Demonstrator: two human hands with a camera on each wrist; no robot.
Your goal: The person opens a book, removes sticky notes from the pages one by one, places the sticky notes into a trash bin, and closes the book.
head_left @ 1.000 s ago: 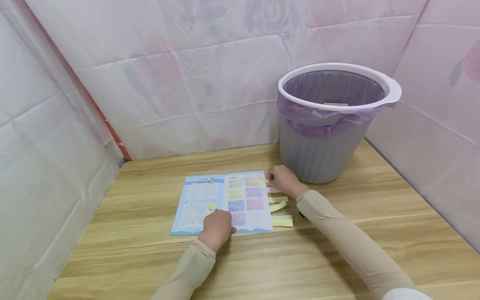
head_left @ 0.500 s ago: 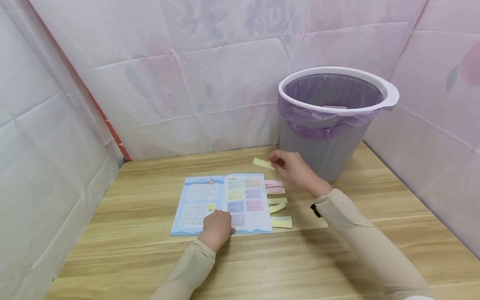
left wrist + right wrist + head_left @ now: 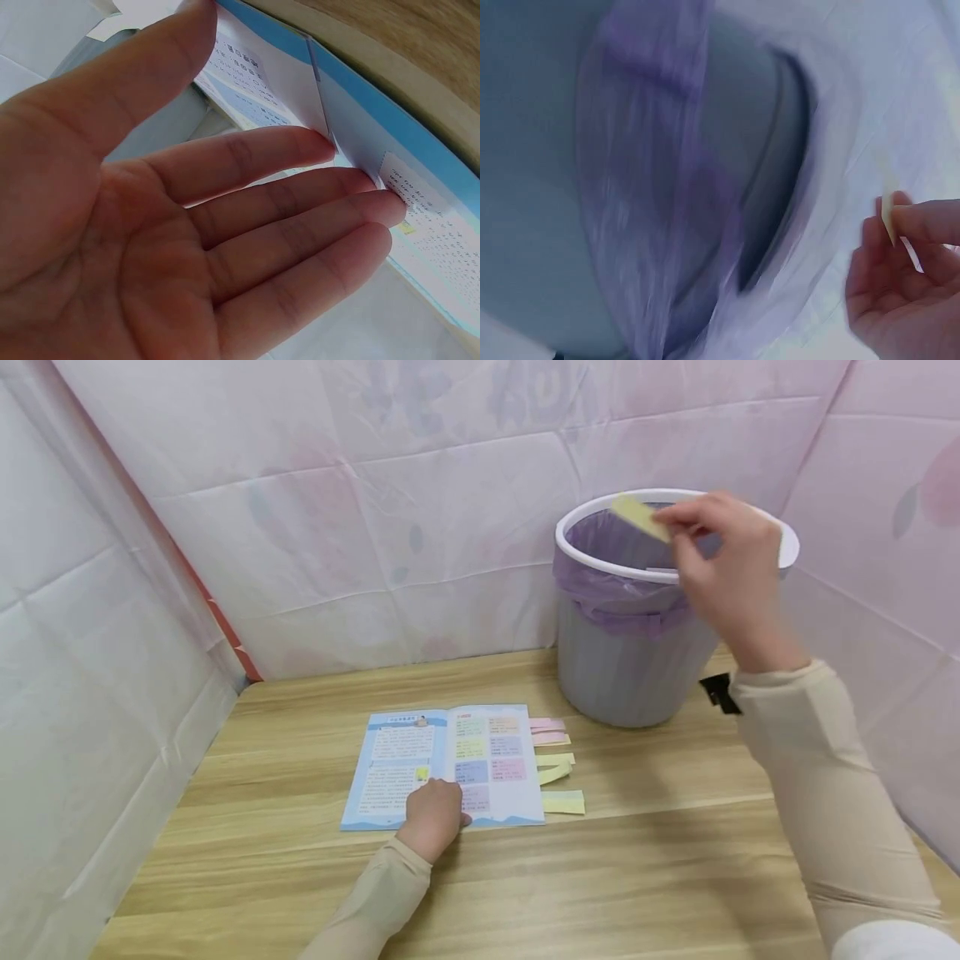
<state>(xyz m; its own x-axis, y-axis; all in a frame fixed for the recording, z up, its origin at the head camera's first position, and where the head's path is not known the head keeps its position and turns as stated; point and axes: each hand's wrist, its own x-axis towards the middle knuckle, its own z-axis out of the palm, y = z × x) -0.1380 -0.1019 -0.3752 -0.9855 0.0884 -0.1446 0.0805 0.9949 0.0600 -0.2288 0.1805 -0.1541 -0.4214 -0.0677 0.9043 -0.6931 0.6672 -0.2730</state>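
Note:
An open booklet (image 3: 401, 777) lies on the wooden table, its two pages printed with text and coloured boxes. My left hand (image 3: 435, 814) rests on its lower middle near the fold; in the left wrist view the fingers (image 3: 300, 225) are straight, their tips against the pages. High over the grey bin (image 3: 630, 668), my right hand (image 3: 727, 560) pinches a yellow sticky strip (image 3: 639, 517) between thumb and forefinger. The strip overlaps the bin's opening in the head view. Several yellow and pink sticky strips (image 3: 562, 802) stick out from the booklet's right edge.
The bin has a white rim (image 3: 576, 545) and a purple plastic liner (image 3: 600, 597) folded over it. A pale slip shows inside. Pale printed sheets (image 3: 450, 527) hang as walls behind and at both sides of the table (image 3: 525, 893).
My right hand has pulled the yellow strip away from the booklet's upper right edge and carried it up and right over the bin. The left hand has stayed in place.

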